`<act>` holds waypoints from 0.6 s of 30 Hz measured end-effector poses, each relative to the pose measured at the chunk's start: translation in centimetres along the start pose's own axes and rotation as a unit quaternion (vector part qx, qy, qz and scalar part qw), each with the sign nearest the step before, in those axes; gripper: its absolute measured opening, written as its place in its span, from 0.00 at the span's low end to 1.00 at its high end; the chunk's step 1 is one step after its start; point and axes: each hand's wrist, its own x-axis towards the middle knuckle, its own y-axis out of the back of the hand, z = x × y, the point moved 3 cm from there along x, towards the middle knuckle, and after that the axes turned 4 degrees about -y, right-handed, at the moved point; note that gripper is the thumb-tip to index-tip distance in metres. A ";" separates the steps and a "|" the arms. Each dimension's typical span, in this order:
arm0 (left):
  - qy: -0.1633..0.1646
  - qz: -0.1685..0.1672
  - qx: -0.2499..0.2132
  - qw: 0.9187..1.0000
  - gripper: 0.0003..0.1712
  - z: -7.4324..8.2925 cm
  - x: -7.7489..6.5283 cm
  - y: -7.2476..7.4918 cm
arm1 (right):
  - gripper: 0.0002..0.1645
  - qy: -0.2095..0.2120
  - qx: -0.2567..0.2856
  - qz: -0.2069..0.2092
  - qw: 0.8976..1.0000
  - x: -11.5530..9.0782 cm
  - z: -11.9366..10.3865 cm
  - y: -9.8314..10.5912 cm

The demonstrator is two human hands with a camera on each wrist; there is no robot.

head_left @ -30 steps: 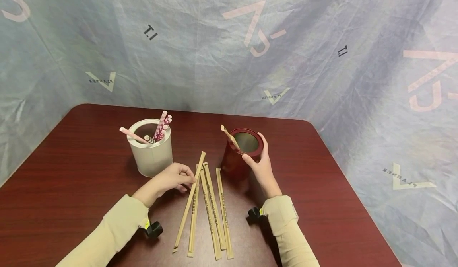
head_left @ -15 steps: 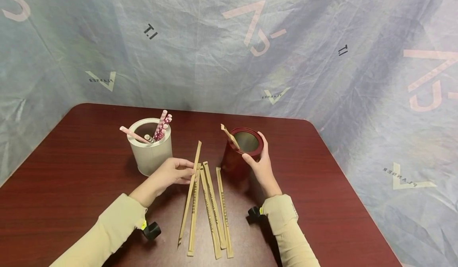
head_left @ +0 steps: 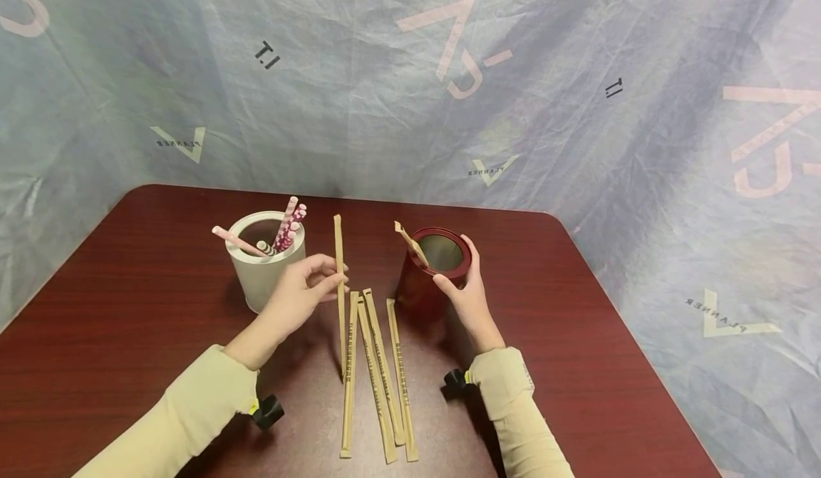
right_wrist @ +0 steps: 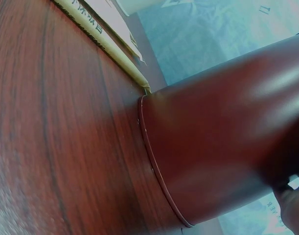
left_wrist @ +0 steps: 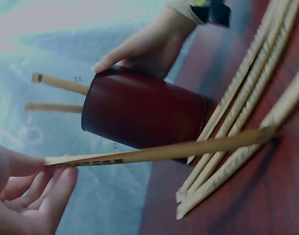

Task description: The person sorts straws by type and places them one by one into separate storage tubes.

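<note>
My left hand (head_left: 298, 289) pinches a paper-wrapped straw (head_left: 340, 250) between thumb and fingers. In the head view that straw stands nearly upright; its lower end comes close to the tabletop in the left wrist view. My right hand (head_left: 471, 296) grips a dark red can (head_left: 420, 293) around its rim, thumb at the near side. Two wrapped straws (left_wrist: 61, 84) stick out of the can's mouth in the left wrist view. Several more wrapped straws (head_left: 378, 364) lie lengthwise on the table between my hands, one with its far end near the can's base.
A white can (head_left: 256, 278) stands left of my left hand, holding several pink and patterned paper straws (head_left: 291, 229). The dark red wood table (head_left: 128, 286) ends at a printed grey cloth (head_left: 353, 86) hanging behind and at the right.
My left hand has lifted one wrapped straw from the row and tilted it from lying to nearly upright, moving up and away from me. The right hand stays on the red can.
</note>
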 end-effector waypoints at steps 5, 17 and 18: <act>-0.063 0.087 0.064 0.992 0.07 1.9 -0.2 0.0 | 0.48 -0.001 0.002 0.001 1.000 0.0 0.0 0.0; -0.322 0.220 0.074 0.918 0.08 6.0 -1.5 0.0 | 0.49 -0.012 0.001 0.003 1.000 0.0 0.0 0.0; -0.338 0.229 0.079 0.909 0.07 6.3 -1.6 -0.1 | 0.49 -0.012 0.001 0.001 1.000 0.0 -0.1 -0.1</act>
